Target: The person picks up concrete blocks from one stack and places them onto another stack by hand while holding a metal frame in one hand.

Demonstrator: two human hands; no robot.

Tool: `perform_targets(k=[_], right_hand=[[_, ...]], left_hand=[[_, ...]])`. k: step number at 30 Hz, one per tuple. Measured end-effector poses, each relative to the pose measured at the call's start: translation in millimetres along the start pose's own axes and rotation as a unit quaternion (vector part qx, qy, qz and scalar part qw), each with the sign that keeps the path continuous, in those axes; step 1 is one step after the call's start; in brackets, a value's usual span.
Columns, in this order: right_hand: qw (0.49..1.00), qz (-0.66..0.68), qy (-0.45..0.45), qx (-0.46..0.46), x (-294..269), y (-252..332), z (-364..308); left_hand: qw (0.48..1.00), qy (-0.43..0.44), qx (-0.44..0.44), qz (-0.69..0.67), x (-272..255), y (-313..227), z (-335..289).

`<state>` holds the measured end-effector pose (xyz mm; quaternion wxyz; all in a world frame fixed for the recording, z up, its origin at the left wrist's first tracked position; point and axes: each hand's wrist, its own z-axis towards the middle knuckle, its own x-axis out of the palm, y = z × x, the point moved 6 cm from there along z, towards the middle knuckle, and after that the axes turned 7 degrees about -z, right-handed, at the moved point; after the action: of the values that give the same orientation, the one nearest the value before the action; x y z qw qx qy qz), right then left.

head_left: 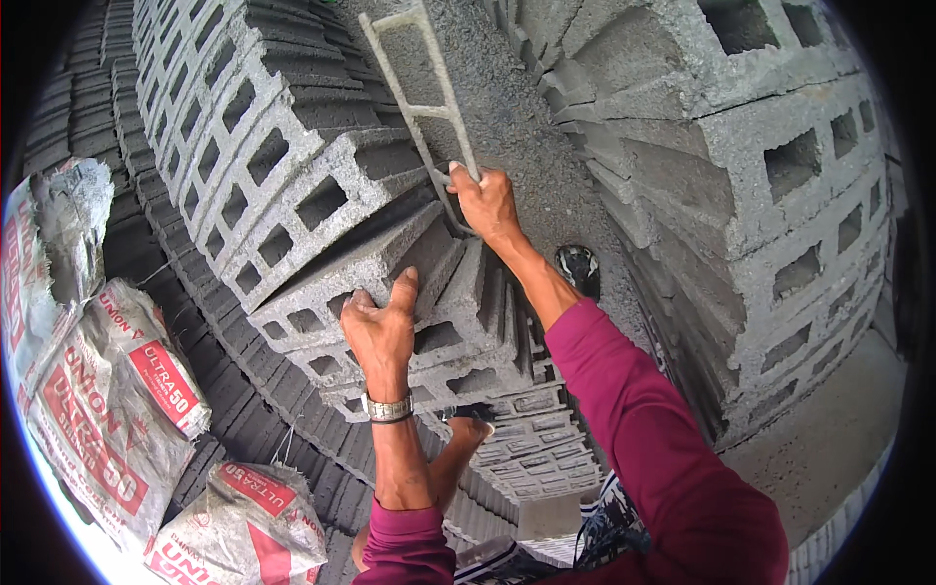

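Note:
My right hand (489, 207) is closed around one side rail of a narrow, ladder-shaped frame (429, 112), pale grey and caked with cement dust. The frame slants up and away from me between the block stacks. My left hand (378, 336), with a metal watch (388, 408) at the wrist, grips the upper edge of a grey hollow concrete block (351, 268). Its thumb lies over the block's top, and its other fingers are partly hidden. This block sits tilted in the stack, with a dark gap between it and the block row (302, 210) beyond.
A tall stack of hollow blocks (721, 175) stands on the right. Rough gravelly ground (517, 107) runs between the stacks, with a dark shoe (578, 268) on it. Red-and-white cement bags (107, 409) lie at left over rows of grey blocks (234, 390). More blocks (536, 439) are below my arms.

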<state>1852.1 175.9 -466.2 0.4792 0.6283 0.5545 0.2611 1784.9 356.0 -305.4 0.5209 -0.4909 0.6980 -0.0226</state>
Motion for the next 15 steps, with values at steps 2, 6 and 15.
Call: perform_targets(k=[2, 6, 15], right_hand=[[1.000, 0.008, 0.023, -0.017, -0.9, 24.3, 0.5], [0.993, 0.056, 0.049, -0.089, -12.9, 102.5, 15.7], [0.997, -0.038, 0.016, -0.064, 6.9, 14.3, 8.7]], left_hand=[[1.000, -0.010, -0.015, 0.009, -9.0, 7.5, 1.3], [0.999, -0.001, -0.026, -0.032, -14.7, 5.9, -1.6], [1.000, 0.006, -0.021, 0.019, -3.4, 16.9, 4.5]])
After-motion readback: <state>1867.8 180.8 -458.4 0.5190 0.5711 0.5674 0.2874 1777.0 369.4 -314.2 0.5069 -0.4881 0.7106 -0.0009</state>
